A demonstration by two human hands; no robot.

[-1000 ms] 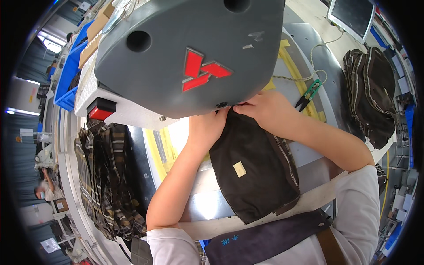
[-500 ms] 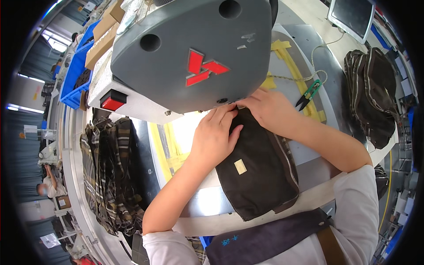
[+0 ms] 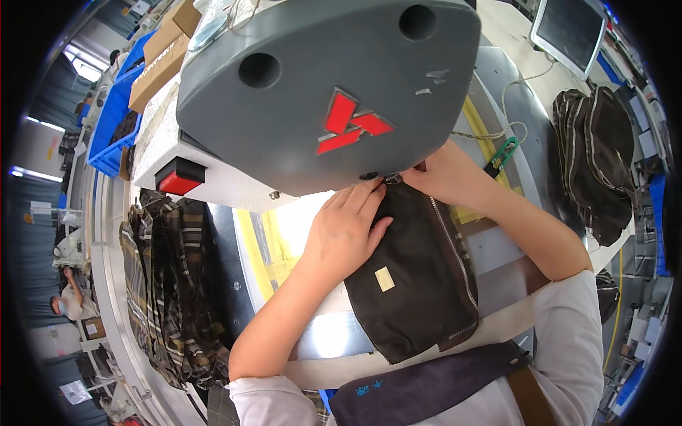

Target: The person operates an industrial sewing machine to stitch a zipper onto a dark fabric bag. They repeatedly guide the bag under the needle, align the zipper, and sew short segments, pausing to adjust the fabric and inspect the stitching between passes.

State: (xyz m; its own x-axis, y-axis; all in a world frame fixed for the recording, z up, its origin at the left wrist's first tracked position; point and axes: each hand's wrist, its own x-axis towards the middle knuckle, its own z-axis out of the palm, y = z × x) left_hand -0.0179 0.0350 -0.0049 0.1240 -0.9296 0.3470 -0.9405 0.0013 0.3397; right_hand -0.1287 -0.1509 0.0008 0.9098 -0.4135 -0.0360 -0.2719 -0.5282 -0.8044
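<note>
A dark brown zippered bag panel (image 3: pixel 419 284) with a small pale label (image 3: pixel 384 279) lies in front of me, its far end at the foot of a grey sewing machine head (image 3: pixel 312 106). My left hand (image 3: pixel 346 231) rests flat along the panel's left edge, fingers stretched toward the machine and thumb apart. On the far right corner, beside the end of the metal zipper, my right hand (image 3: pixel 447 174) has its fingers bent and closed on the panel. The machine head hides some of those fingertips and the stitching spot.
Green-handled thread snips (image 3: pixel 503 156) lie past my right forearm. Plaid fabric pieces (image 3: pixel 170 291) are heaped at left; dark zippered pieces (image 3: pixel 593 156) are stacked at right. A red switch (image 3: pixel 180 176) sits on the machine's side. Blue bins (image 3: pixel 114 135) and a screen (image 3: pixel 570 32) stand farther off.
The machine head now appears farther right and lower in the view. My right hand has shifted slightly rightward and down, its fingers more bent; the left stays on the panel.
</note>
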